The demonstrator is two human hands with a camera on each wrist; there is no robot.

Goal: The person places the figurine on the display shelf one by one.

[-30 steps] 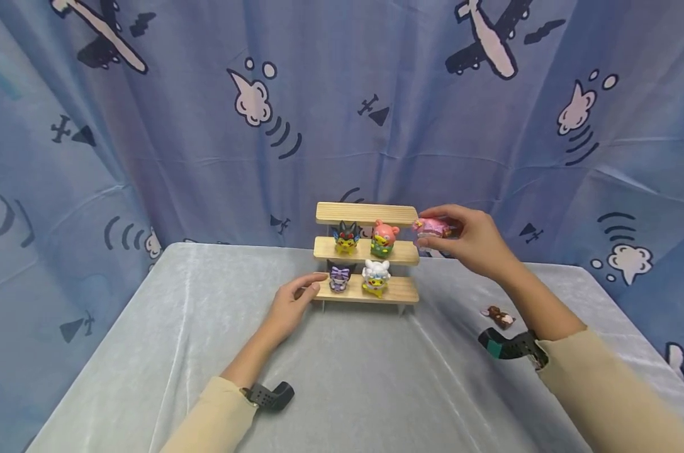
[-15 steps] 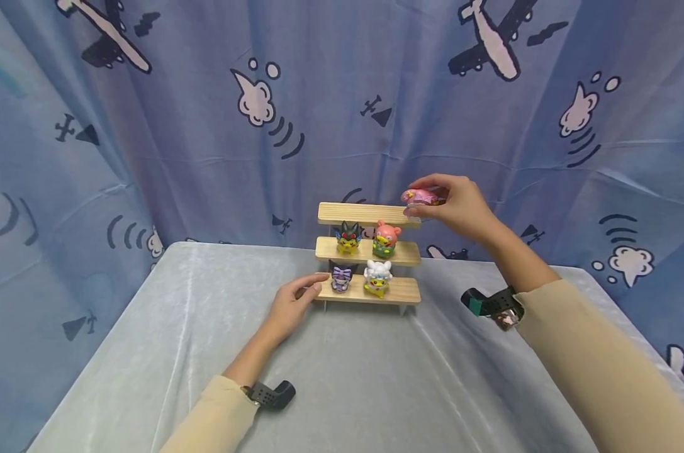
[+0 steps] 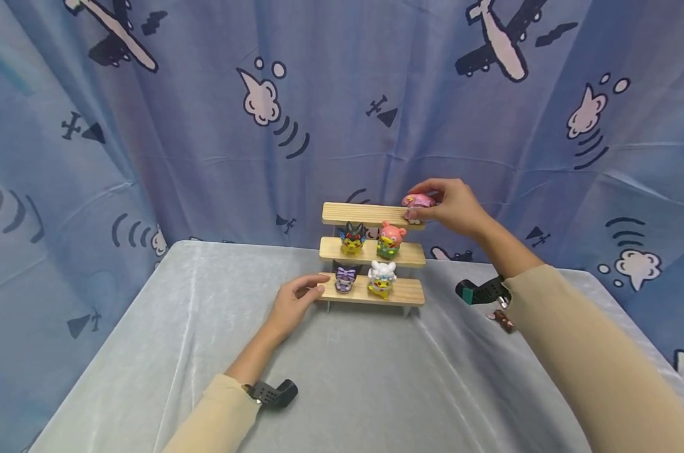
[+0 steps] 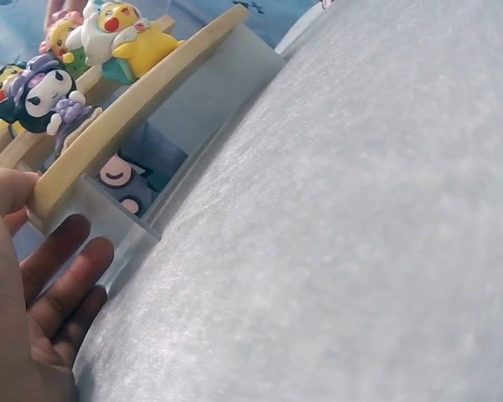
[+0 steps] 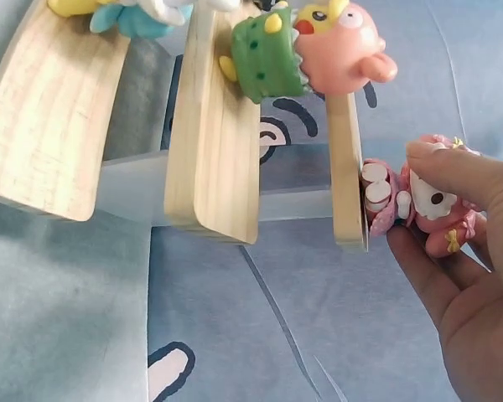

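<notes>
A three-tier wooden display stand (image 3: 406, 291) is in the middle of the head view. My right hand (image 3: 459, 206) pinches a pink figurine (image 3: 418, 201) at the right end of the top board; in the right wrist view the figurine's feet (image 5: 375, 194) are right at that board. My left hand (image 3: 289, 307) holds the left end of the lowest board, thumb at its edge and other fingers below. The middle board bears a black-eared yellow figurine (image 3: 353, 239) and a pink-and-green one (image 3: 389, 240). Below sit a purple-and-black figurine (image 3: 345, 279) and a white-and-yellow one (image 3: 381, 280).
A small brown figurine (image 3: 503, 321) lies on the pale cloth-covered table (image 3: 364, 377), near the right forearm. Behind the stand hangs a blue curtain (image 3: 342, 94) with airplane prints. Translucent side supports (image 4: 121, 222) hold up the boards.
My right hand has lifted the pink figurine from beside the stand, moved it left and lowered it to the top board's right end, tipping it more upright. The left hand has stayed at the lowest board.
</notes>
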